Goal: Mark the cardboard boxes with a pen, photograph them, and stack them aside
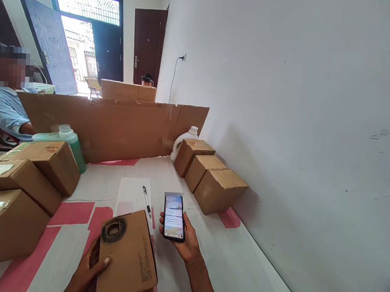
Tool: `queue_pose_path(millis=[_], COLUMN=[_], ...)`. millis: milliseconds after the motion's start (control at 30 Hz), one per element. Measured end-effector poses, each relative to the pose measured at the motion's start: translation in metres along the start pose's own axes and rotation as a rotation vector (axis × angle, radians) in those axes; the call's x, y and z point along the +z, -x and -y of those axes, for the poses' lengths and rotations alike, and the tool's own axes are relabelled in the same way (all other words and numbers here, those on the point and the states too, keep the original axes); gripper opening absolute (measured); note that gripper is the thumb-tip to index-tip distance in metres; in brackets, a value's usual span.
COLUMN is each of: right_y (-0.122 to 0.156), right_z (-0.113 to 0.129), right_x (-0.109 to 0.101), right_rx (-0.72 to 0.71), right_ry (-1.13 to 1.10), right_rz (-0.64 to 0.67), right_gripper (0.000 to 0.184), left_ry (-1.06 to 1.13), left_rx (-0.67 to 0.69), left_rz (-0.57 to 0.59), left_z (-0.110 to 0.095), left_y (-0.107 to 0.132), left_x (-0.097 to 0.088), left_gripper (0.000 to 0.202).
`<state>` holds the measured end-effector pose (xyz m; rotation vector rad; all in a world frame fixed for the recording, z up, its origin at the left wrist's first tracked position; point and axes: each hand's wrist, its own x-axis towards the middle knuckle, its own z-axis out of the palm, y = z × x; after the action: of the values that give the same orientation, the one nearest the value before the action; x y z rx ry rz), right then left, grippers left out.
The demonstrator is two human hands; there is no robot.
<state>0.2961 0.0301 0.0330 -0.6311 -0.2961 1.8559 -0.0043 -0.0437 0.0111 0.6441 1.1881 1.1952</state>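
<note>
My right hand (186, 242) grips a lit smartphone (174, 217), its screen facing up at me. My left hand (91, 266) clasps the near left side of a small cardboard box (128, 257) with a dark scribbled ring on its top. The box rests on the white and pink table (229, 251) right in front of me. Just beyond the box a sheet of white paper (133, 195) lies flat with a pen (146, 200) on it.
Three cardboard boxes (209, 176) line the wall on the right, a white jug (182, 141) behind them. More boxes (21, 190) stack at left beside a green bottle (72, 143). A cardboard screen (118, 127) crosses the table; a person in a blue shirt (6, 107) sits behind it.
</note>
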Motion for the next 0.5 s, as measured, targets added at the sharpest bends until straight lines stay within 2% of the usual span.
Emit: queue_pose_path(millis=[67,167,233,333,500], right_y=[-0.008,-0.028,-0.044,-0.064,-0.071], right_z=[0.003,0.008,0.011,0.014,0.015], right_x=[-0.004,-0.01,-0.017,-0.03,-0.045], right_rx=[-0.012,-0.115,-0.195,-0.283,-0.421], right_ry=[0.117,0.476,0.668,0.829,1.128], right_rz=[-0.056,-0.254,-0.378,-0.499,-0.645], right_gripper=[0.064,0.071,0.067,0.055,0.046], left_ry=[-0.017,-0.036,-0.02,-0.016,-0.161], left_rx=[-0.005,-0.026,-0.015,0.023,0.066], left_rz=[0.008,0.023,0.005,-0.044,-0.105], left_z=[0.0,-0.002,-0.001,0.0,-0.005], left_y=[-0.001,-0.004,-0.004,-0.001,0.002], left_x=[-0.001,-0.003,-0.002,0.002,0.004], left_gripper=[0.092,0.096,0.098,0.097,0.087])
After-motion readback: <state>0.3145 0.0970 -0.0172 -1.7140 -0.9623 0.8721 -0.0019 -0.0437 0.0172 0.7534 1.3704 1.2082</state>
